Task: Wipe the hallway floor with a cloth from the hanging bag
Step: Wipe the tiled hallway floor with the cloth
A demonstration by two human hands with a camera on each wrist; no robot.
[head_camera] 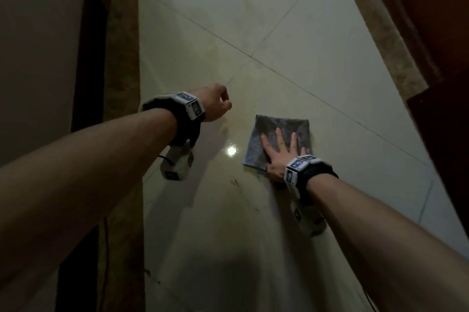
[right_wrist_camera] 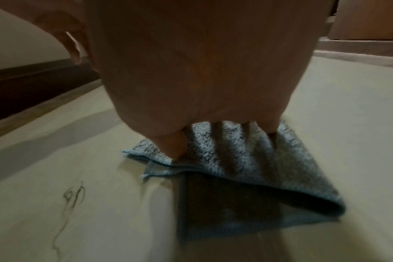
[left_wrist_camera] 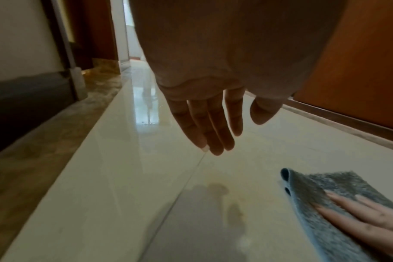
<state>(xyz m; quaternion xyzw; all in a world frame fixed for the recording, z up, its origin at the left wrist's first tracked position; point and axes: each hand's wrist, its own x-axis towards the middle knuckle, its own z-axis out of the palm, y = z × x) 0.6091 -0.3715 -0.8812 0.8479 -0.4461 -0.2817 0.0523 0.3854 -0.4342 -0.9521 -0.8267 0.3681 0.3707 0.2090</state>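
Note:
A folded grey-blue cloth (head_camera: 279,133) lies flat on the glossy pale tiled floor (head_camera: 253,19). My right hand (head_camera: 281,151) presses down on it with fingers spread and straight; the same cloth (right_wrist_camera: 258,159) shows under my palm in the right wrist view, its near folded edge lifted a little. In the left wrist view the cloth (left_wrist_camera: 339,184) sits at lower right with those fingers on it. My left hand (head_camera: 218,103) hovers above the floor to the cloth's left, holding nothing; its fingers (left_wrist_camera: 213,127) hang straight and relaxed.
A dark skirting and brown marble border (head_camera: 121,83) run along the left wall. A wooden door or panel (head_camera: 436,32) lines the right side. Hair strands (right_wrist_camera: 72,196) lie on the tile near the cloth. The hallway floor stretches onward to a bright doorway (left_wrist_camera: 132,35).

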